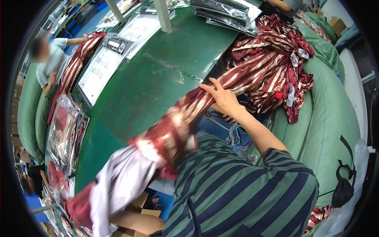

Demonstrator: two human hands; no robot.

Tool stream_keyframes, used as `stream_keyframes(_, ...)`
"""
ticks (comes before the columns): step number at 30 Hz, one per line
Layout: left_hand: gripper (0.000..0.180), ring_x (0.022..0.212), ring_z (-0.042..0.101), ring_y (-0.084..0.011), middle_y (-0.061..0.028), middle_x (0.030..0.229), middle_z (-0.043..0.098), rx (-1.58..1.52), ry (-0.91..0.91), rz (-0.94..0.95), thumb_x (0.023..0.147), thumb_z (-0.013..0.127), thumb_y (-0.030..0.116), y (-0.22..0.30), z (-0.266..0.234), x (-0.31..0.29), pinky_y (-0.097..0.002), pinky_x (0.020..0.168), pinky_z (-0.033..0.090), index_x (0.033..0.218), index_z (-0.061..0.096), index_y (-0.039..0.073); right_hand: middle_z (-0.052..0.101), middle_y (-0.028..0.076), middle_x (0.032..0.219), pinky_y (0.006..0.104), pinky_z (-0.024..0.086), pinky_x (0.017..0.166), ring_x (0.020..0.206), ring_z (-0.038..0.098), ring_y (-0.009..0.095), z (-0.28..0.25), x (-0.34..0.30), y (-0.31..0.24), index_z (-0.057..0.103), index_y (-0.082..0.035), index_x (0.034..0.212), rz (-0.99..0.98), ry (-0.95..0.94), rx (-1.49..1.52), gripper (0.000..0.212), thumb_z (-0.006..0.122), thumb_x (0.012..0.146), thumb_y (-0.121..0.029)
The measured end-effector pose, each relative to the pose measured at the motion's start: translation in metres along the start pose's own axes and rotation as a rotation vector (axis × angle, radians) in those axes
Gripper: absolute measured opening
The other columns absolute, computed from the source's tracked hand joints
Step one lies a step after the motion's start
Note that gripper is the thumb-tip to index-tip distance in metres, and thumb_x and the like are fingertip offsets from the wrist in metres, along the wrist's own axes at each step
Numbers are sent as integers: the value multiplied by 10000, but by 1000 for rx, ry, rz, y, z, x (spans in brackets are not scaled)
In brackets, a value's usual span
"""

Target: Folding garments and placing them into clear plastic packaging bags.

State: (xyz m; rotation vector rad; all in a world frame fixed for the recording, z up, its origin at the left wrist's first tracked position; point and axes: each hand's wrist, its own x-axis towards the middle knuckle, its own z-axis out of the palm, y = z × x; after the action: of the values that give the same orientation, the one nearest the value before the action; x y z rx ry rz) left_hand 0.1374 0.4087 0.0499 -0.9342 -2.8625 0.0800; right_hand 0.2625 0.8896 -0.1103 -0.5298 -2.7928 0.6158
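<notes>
At left, clear plastic bags [65, 132] contain folded red-and-cream fabric. Your left hand is hidden behind the striped satin garment [166, 134]; its state cannot be told. The garment crosses the green table [142, 87]'s edge. Your right hand [226, 99] spreads fingers over it; grip unconfirmed. Green sacks [333, 114]: contents concealed.

We listed one green table [158, 71]; glossy black packets [223, 15] stacked upon it; bulging green sacks [331, 118]; a brown carton [337, 26].
</notes>
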Motion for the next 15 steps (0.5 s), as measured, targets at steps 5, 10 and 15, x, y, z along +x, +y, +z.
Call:
stream_keyframes(5, 540, 949, 669, -273, -170, 1129, 694, 23, -55, 455, 867, 629, 364, 0, -49, -43, -408, 816, 539, 1253, 632, -13, 688, 124, 962, 428, 523, 751, 854, 654, 356, 11, 0, -89, 631, -77, 1073, -251, -7, 329, 276, 560, 808, -48)
stream_keyframes(10, 649, 1206, 583, -366, -170, 1297, 632, 246, 637, 367, 914, 689, 318, 43, -84, -119, -442, 1017, 477, 1380, 498, -91, 657, 121, 981, 415, 514, 740, 814, 632, 335, 25, -4, -255, 582, -28, 1057, -1042, -526, 876, 282, 607, 777, -4)
stream_keyframes(15, 496, 1146, 574, -310, -144, 1240, 623, 675, 505, 266, 931, 624, 253, -105, -121, -378, -392, 981, 471, 1302, 519, -58, 646, 149, 869, 465, 508, 686, 781, 615, 367, 13, -57, -505, 603, -74, 987, -1759, -631, 1324, 178, 588, 810, -78)
